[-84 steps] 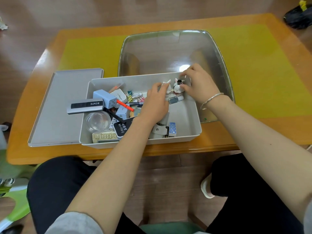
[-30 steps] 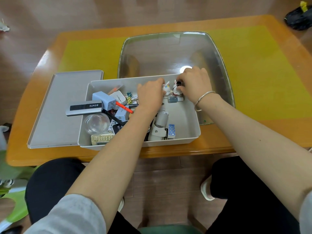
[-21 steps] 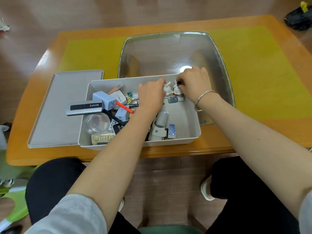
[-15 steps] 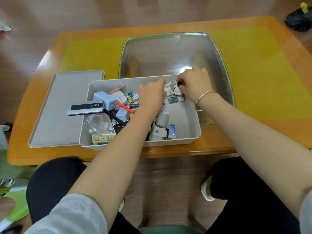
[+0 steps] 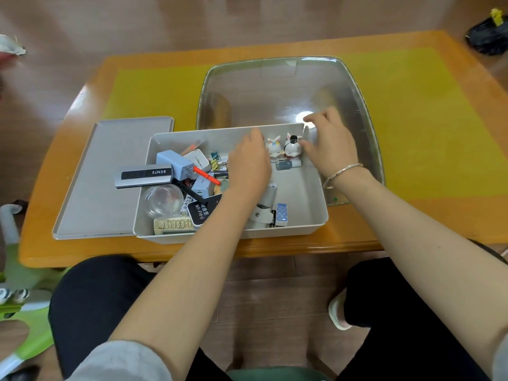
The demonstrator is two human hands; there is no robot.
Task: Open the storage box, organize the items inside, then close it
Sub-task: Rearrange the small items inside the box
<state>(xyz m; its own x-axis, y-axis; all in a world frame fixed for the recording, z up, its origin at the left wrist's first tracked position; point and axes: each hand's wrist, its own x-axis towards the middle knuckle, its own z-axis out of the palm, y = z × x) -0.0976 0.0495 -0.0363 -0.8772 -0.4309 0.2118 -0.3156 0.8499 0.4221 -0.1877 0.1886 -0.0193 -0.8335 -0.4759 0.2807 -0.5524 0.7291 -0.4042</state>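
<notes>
Standing lidless: grey storage box (image 5: 316,213), cluttered | left hand (image 5: 248,163) grip relaxed | right hand (image 5: 331,145) grip spread

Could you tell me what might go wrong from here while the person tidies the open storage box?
The two rabbit figurines stand upright at the far wall between the left hand and right hand; a careless brush could topple them. The grey remote overhangs the rim of the storage box on a loose pile and could slide out. That box sits near the table's front edge, so a pull toward the person might tip it off.
</notes>
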